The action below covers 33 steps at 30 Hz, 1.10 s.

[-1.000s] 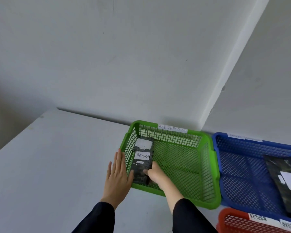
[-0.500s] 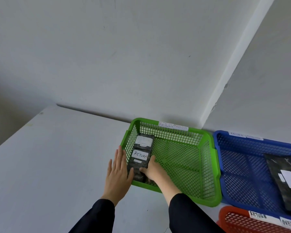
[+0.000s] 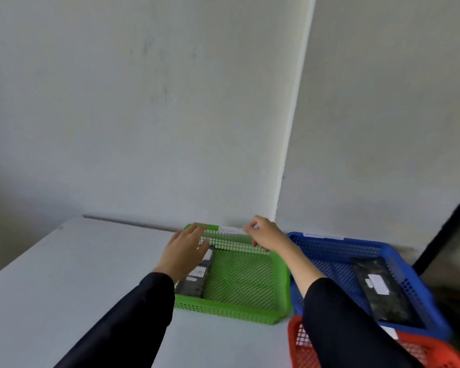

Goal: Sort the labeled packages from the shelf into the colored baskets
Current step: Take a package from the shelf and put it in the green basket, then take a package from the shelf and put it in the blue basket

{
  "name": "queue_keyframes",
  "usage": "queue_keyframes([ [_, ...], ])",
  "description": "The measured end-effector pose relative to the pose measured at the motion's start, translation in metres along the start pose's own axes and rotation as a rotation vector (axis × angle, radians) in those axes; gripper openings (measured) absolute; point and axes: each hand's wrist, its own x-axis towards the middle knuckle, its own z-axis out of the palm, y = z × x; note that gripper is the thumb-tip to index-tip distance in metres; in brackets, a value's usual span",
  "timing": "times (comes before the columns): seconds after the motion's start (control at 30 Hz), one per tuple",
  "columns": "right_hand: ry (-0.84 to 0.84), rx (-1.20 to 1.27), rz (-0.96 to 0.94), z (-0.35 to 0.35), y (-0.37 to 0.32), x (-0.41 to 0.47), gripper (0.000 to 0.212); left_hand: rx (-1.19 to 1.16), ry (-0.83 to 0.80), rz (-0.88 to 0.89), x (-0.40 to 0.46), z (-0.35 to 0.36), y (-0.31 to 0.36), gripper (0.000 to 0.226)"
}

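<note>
Both my hands up at green basket's (image 3: 282, 282) far rim, left hand (image 3: 185, 252) open, right hand (image 3: 266, 235) pinching its paper label (image 3: 230, 230), probably checking it; RETURN package (image 3: 195, 278) lies flat inside along the left wall.

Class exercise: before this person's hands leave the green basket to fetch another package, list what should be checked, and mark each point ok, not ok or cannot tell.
1. Dark package lies inside the green basket, along its left wall: ok.
2. Package label readable: cannot tell, blurred.
3. Left hand holds nothing: ok.
4. Right hand free of the far rim's white tag: cannot tell.
5. Blue basket holds its own package: ok.
</note>
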Motion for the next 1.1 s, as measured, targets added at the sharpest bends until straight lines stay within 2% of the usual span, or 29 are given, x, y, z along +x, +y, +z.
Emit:
queue_keyframes([
  [0.17,0.23,0.025,-0.062,-0.106,0.012,-0.066,0.021,0.021,0.098,0.167,0.003,-0.046,0.1,0.039],
  [0.43,0.501,-0.126,-0.105,-0.26,0.075,-0.212,0.012,-0.003,0.254,0.46,-0.031,-0.077,0.303,0.033],
  [0.8,0.727,-0.293,-0.042,-0.413,0.209,-0.437,0.015,-0.141,0.264,0.684,-0.098,-0.037,0.569,0.028],
  [0.9,0.787,-0.308,-0.063,-0.447,0.24,-0.47,0.014,-0.127,0.26,0.772,-0.102,-0.027,0.625,0.029],
  [1.1,0.906,-0.321,-0.1,-0.521,0.303,-0.489,0.011,-0.032,0.386,0.941,-0.075,-0.009,0.722,0.037],
])
